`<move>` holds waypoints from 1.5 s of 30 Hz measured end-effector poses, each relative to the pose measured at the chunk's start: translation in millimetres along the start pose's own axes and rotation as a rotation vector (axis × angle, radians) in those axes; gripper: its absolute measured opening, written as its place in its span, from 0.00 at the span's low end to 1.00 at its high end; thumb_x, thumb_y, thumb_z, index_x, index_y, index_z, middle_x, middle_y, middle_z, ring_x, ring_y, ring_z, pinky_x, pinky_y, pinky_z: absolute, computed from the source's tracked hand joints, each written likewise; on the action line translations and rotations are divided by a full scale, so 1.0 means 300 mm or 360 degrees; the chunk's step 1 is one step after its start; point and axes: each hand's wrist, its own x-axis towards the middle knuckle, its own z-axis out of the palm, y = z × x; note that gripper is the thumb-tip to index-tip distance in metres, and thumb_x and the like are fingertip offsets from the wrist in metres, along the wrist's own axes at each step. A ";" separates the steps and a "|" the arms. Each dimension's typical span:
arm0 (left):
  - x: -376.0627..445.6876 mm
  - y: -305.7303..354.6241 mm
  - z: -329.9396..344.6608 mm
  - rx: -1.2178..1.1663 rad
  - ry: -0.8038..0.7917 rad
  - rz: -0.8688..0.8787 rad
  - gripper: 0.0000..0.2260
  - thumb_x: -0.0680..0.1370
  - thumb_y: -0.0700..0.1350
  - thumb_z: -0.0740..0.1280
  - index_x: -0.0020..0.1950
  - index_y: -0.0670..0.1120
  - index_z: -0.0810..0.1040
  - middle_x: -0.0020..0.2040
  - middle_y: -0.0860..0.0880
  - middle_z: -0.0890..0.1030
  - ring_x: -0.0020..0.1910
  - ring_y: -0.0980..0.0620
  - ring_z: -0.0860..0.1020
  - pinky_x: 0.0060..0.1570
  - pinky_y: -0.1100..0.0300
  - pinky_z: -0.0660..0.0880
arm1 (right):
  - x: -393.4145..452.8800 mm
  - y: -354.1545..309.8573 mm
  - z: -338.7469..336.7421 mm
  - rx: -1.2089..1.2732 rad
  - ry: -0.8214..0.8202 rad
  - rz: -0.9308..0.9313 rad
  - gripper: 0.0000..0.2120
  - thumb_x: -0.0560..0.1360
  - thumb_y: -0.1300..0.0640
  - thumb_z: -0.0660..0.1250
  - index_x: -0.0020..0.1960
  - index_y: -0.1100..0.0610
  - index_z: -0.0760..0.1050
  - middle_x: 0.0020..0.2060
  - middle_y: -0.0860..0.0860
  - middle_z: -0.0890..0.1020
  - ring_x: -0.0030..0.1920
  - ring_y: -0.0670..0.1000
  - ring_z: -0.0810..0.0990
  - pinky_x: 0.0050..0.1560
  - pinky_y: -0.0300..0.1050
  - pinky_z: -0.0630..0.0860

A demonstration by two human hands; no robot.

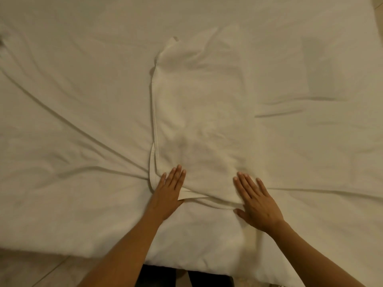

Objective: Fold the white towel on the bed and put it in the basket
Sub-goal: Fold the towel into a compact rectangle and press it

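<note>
The frame is being filled almost wholly by the bed (83, 121), which is covered in a pale, creased sheet; long wrinkles are being drawn across it from the left toward the middle, and shorter ones are lying to the right. A strip of tiled floor (31, 270) is being shown past the near left edge of the bed.

The white towel (199, 112) is being kept on the bed at the centre of the view, laid out as a long, narrow strip that is running away from the person. Doubled layers are being shown along its left edge, where a hem line can be followed from the near end to the far end. The far end is lying rumpled and uneven, while the near end is bunched into loose folds between the two hands.

The left hand (169, 189) is being held flat, palm down, with the fingers straight and close together; it is being pressed on the near left corner of the towel, and nothing is being gripped. The right hand (256, 200) is likewise being laid flat with its fingers straight and slightly spread, the thumb out to the side; it is being rested on the near right corner, partly on the sheet, with nothing grasped.
</note>
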 end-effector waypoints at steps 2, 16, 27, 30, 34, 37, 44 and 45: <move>0.004 0.005 0.002 0.0077 -0.0037 -0.0024 0.48 0.71 0.61 0.65 0.77 0.41 0.41 0.75 0.42 0.64 0.73 0.45 0.65 0.69 0.46 0.64 | 0.021 0.006 -0.002 -0.0026 -0.0007 -0.0029 0.47 0.68 0.32 0.55 0.77 0.59 0.49 0.77 0.56 0.51 0.77 0.54 0.45 0.74 0.55 0.46; 0.096 0.000 -0.081 0.0282 0.0076 -0.0171 0.35 0.52 0.35 0.81 0.60 0.41 0.80 0.59 0.41 0.82 0.55 0.45 0.82 0.45 0.49 0.81 | 0.110 0.011 -0.023 -0.0053 0.0334 -0.0071 0.57 0.62 0.61 0.75 0.76 0.61 0.38 0.68 0.61 0.72 0.69 0.59 0.69 0.72 0.50 0.45; 0.042 -0.011 -0.124 0.0167 0.0064 -0.0163 0.35 0.49 0.31 0.81 0.57 0.38 0.82 0.55 0.41 0.83 0.51 0.46 0.84 0.45 0.51 0.81 | 0.104 0.016 -0.084 0.0219 0.0255 0.0033 0.42 0.56 0.66 0.78 0.69 0.61 0.70 0.65 0.59 0.75 0.65 0.60 0.75 0.63 0.55 0.69; 0.019 -0.001 -0.186 -0.0018 0.0100 -0.0128 0.32 0.64 0.25 0.71 0.67 0.36 0.72 0.67 0.37 0.74 0.63 0.41 0.77 0.59 0.48 0.75 | 0.078 -0.002 -0.114 0.0337 0.0260 0.0078 0.39 0.60 0.71 0.73 0.70 0.60 0.68 0.67 0.59 0.74 0.66 0.60 0.73 0.65 0.56 0.68; -0.015 0.002 -0.263 -0.0055 -0.0086 -0.0146 0.31 0.77 0.27 0.52 0.78 0.41 0.48 0.78 0.43 0.51 0.77 0.48 0.53 0.76 0.54 0.51 | 0.045 -0.022 -0.172 0.0376 0.0299 0.0102 0.36 0.62 0.73 0.69 0.70 0.59 0.69 0.66 0.59 0.74 0.67 0.60 0.73 0.65 0.55 0.69; -0.060 0.016 -0.294 -0.0055 -0.0018 -0.0134 0.31 0.76 0.25 0.53 0.77 0.40 0.50 0.78 0.42 0.52 0.77 0.46 0.54 0.76 0.53 0.51 | 0.007 -0.045 -0.213 0.0357 0.0365 0.0141 0.38 0.56 0.75 0.72 0.65 0.60 0.75 0.61 0.58 0.79 0.61 0.59 0.78 0.59 0.54 0.75; -0.244 0.036 -0.243 0.0009 0.0018 -0.0101 0.37 0.43 0.27 0.77 0.53 0.40 0.83 0.51 0.44 0.85 0.48 0.49 0.85 0.42 0.53 0.81 | -0.157 -0.134 -0.199 0.0379 0.0361 0.0079 0.40 0.43 0.70 0.76 0.56 0.58 0.81 0.52 0.54 0.85 0.51 0.53 0.84 0.45 0.44 0.81; -0.280 0.049 -0.227 0.0005 -0.0036 -0.0069 0.36 0.47 0.28 0.76 0.54 0.41 0.82 0.50 0.45 0.86 0.47 0.50 0.85 0.41 0.54 0.81 | -0.187 -0.152 -0.184 0.0400 0.0312 0.0057 0.40 0.42 0.69 0.77 0.55 0.57 0.82 0.51 0.53 0.85 0.50 0.52 0.85 0.43 0.42 0.82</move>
